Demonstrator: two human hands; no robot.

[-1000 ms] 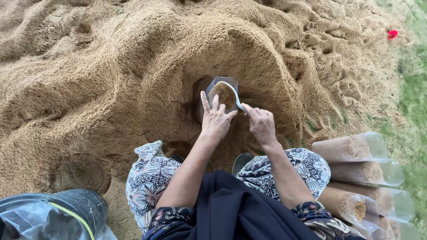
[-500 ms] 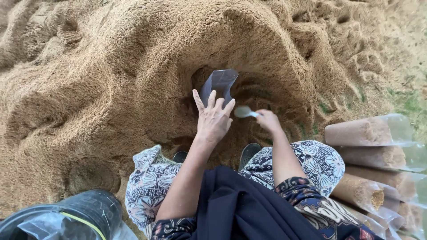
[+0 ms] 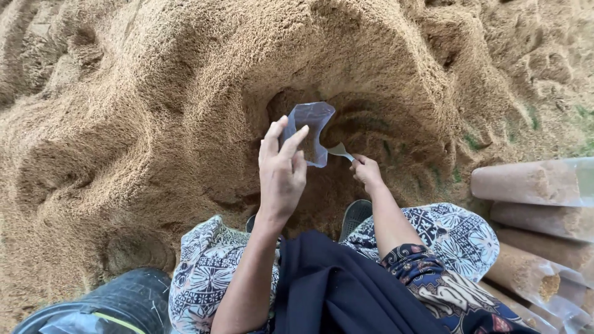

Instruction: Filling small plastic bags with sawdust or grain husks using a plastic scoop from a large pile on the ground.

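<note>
Left hand (image 3: 281, 173): raised in front of a hollow scooped into the heap, fingers spread and curled round the near edge of a clear plastic bag (image 3: 311, 131), which it holds upright with the mouth toward the hollow. Right hand (image 3: 366, 172): closed round the handle of a metal spoon (image 3: 338, 150), the bowl pointing left and lying just beside the bag's lower edge; whether the two touch cannot be told. Heap of sawdust-like tan material (image 3: 154, 111): fills most of the view, with a dark hollow dug in its near face where the bag and spoon sit. Filled plastic bags (image 3: 532, 182): cylindrical, packed with the same tan material, stacked lying on their sides at the right edge. Black tub (image 3: 117, 300): lower left corner, partly out of view. Patterned skirt (image 3: 451, 232): over the person's knees, a grey shoe toe (image 3: 356, 215) showing between them.
</note>
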